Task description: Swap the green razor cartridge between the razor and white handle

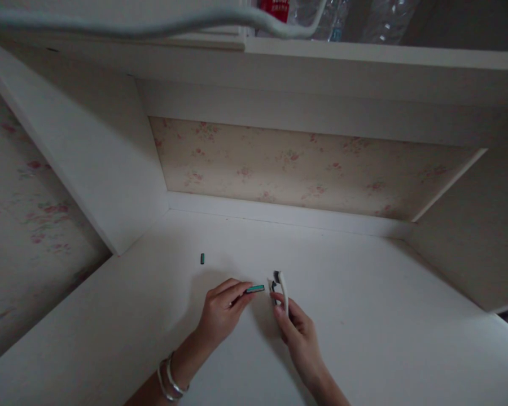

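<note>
My left hand (pixel 221 312) pinches a small teal stick-shaped piece (pixel 255 288) between its fingertips, just above the white desk top (pixel 364 316). My right hand (pixel 298 332) holds a white handle with a dark head (pixel 280 286), upright and close to the teal piece. The two items nearly touch. A second small teal piece (pixel 202 259) lies alone on the desk, to the far left of my left hand. Two silver bangles (pixel 170 381) sit on my left wrist.
The desk is set in a white alcove with a flowered back wall (pixel 305 169) and white side panels (pixel 97 169). A shelf (pixel 364 56) overhead carries clear plastic bottles (pixel 347 20). A pale cable (pixel 152 25) crosses the top.
</note>
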`<control>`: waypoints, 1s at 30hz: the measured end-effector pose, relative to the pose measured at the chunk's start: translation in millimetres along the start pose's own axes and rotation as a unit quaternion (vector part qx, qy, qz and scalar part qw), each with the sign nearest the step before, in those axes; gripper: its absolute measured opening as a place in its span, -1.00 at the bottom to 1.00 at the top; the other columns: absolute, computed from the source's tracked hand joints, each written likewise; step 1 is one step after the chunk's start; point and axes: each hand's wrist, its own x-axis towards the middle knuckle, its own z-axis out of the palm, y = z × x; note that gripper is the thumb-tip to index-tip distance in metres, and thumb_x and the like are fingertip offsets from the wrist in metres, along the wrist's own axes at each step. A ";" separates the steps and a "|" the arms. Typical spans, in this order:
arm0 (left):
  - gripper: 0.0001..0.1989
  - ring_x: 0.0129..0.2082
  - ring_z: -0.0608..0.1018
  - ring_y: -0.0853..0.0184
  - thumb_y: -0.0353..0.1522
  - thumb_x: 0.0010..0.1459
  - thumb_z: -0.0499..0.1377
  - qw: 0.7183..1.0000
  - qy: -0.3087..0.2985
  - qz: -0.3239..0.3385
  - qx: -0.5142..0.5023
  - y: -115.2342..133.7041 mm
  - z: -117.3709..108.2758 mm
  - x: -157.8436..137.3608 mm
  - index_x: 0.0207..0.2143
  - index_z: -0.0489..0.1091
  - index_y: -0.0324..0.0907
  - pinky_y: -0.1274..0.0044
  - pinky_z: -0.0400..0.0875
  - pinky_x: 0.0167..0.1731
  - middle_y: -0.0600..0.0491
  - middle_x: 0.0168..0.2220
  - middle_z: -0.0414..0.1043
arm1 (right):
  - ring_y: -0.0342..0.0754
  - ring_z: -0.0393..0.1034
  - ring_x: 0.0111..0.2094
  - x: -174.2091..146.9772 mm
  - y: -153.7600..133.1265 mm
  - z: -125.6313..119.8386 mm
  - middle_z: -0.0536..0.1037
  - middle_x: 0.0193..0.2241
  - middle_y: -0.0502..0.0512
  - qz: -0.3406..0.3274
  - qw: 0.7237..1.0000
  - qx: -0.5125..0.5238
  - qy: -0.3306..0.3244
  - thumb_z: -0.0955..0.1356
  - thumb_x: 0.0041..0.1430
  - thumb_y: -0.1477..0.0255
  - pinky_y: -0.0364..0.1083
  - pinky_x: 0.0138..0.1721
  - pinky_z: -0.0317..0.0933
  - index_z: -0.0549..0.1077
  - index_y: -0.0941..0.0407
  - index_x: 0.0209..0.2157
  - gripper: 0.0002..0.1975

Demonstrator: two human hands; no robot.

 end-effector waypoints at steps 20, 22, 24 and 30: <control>-0.81 -0.37 0.56 0.42 -0.46 0.12 0.20 0.989 0.109 0.033 0.090 -2.2 -12.0 4.2 -0.19 0.48 -0.18 0.64 0.48 -0.34 0.03 -0.34 0.52 | -0.20 0.01 -0.63 -6.4 -4.5 9.4 0.13 -0.65 -0.11 0.015 0.995 -0.060 -0.073 0.20 0.22 0.07 -0.22 -0.66 -0.13 0.41 0.15 -0.41 -0.57; -0.81 -0.38 0.56 0.42 -0.47 0.11 0.20 0.990 0.105 0.037 0.090 -1.3 -11.1 4.4 -0.19 0.48 -0.17 0.64 0.47 -0.35 0.03 -0.34 0.52 | -0.20 0.02 -0.63 -5.6 -3.6 10.2 0.13 -0.64 -0.11 0.018 0.996 -0.061 -0.069 0.20 0.23 0.08 -0.22 -0.66 -0.12 0.40 0.15 -0.42 -0.57; -0.81 -0.40 0.55 0.42 -0.47 0.12 0.19 0.991 0.097 0.038 0.084 -1.2 -9.5 4.0 -0.19 0.48 -0.16 0.64 0.46 -0.37 0.04 -0.35 0.52 | -0.20 0.01 -0.63 -4.7 -1.8 11.4 0.13 -0.64 -0.11 0.018 0.996 -0.059 -0.065 0.20 0.23 0.09 -0.22 -0.66 -0.13 0.40 0.15 -0.42 -0.58; -0.80 -0.40 0.55 0.43 -0.47 0.13 0.18 0.994 0.077 0.034 0.074 -3.8 -7.8 2.5 -0.18 0.48 -0.15 0.65 0.46 -0.38 0.04 -0.34 0.53 | -0.21 -0.02 -0.63 -4.3 1.3 13.9 0.13 -0.64 -0.11 0.012 0.995 -0.062 -0.070 0.21 0.25 0.12 -0.21 -0.65 -0.17 0.39 0.15 -0.41 -0.60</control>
